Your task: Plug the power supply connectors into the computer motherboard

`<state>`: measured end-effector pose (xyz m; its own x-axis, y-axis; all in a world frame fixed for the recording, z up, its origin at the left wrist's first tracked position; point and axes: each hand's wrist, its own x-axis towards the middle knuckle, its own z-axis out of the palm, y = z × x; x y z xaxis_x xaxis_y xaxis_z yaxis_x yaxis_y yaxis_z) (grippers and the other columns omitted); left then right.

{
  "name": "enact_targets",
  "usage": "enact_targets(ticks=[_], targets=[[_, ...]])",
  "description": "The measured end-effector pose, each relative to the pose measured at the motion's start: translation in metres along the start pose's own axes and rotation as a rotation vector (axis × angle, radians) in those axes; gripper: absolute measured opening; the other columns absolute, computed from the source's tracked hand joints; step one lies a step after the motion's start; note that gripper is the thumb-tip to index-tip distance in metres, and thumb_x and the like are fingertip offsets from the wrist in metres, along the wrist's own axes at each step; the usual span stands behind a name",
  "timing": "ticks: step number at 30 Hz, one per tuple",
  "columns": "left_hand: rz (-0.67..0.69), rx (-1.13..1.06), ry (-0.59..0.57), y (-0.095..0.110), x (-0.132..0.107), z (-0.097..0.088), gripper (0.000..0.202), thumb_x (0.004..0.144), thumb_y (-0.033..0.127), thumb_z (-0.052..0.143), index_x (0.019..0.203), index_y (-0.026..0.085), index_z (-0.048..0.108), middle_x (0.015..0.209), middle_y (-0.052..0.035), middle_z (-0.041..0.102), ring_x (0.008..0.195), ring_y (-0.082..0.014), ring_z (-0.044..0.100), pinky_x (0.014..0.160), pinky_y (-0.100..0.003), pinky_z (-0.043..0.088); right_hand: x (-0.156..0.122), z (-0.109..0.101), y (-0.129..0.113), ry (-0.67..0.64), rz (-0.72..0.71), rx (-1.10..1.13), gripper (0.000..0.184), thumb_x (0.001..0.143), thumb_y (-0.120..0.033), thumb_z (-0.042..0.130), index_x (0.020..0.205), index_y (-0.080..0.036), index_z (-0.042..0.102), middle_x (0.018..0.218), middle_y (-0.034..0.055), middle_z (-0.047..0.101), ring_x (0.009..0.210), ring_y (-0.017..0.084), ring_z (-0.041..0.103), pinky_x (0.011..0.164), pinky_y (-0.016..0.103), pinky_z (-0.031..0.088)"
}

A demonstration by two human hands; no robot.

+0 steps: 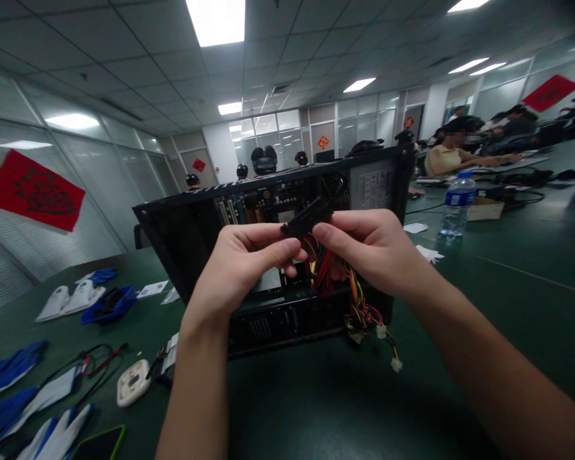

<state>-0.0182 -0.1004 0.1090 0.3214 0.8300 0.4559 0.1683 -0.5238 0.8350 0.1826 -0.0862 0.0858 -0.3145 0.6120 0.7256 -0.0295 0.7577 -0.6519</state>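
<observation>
My left hand and my right hand are raised in front of an open black computer case that lies on a green table. Both pinch a black cable connector between thumbs and forefingers. A bundle of red, yellow and black wires runs down from the connector, under my right palm, and ends in small white plugs on the table. Inside the case I see a motherboard with slots and a fan grille.
Blue and white gloves lie at the left, with more gloves, a white round device with cables and a phone with a green rim. A water bottle stands at the right. Several seated people work at the far right.
</observation>
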Motion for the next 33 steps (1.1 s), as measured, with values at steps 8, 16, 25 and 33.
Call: enact_targets(ticks=[8,16,25,33], targets=[[0.038,-0.062,0.002,-0.001,0.001,0.014,0.030,0.085,0.041,0.071,0.095,0.012,0.077,0.075,-0.0048,0.071,0.047,-0.0055,0.049,0.044,-0.019,0.043,0.002,-0.001,0.000,0.048,0.005,0.007,0.046,0.089,-0.054,0.066,0.061,-0.018,0.057,0.049,-0.0021,0.055,0.041,0.009,0.048,0.037,0.021,0.032],[0.105,0.165,0.063,0.012,-0.002,0.030,0.027,0.093,0.036,0.060,0.097,0.012,0.072,0.068,-0.0016,0.066,0.048,-0.0073,0.051,0.045,-0.018,0.041,0.005,0.001,0.008,0.097,0.022,0.037,0.049,0.090,-0.060,0.061,0.068,-0.017,0.059,0.052,-0.0019,0.054,0.042,0.009,0.045,0.038,0.021,0.032],[0.137,0.484,0.158,0.016,-0.010,0.039,0.017,0.091,0.030,0.060,0.088,0.014,0.065,0.060,0.0016,0.060,0.052,-0.0096,0.054,0.047,-0.019,0.037,0.005,0.008,0.009,0.145,-0.075,-0.052,0.046,0.093,-0.056,0.058,0.070,-0.017,0.063,0.061,-0.0004,0.056,0.057,0.012,0.051,0.048,0.023,0.037],[0.143,0.734,0.253,0.019,-0.013,0.049,0.016,0.092,0.026,0.056,0.100,0.015,0.066,0.063,0.0011,0.063,0.052,-0.0121,0.056,0.052,-0.022,0.039,0.005,0.011,0.013,0.164,-0.101,-0.086,0.046,0.096,-0.053,0.055,0.068,-0.017,0.059,0.062,-0.0012,0.053,0.059,0.011,0.048,0.053,0.024,0.038]])
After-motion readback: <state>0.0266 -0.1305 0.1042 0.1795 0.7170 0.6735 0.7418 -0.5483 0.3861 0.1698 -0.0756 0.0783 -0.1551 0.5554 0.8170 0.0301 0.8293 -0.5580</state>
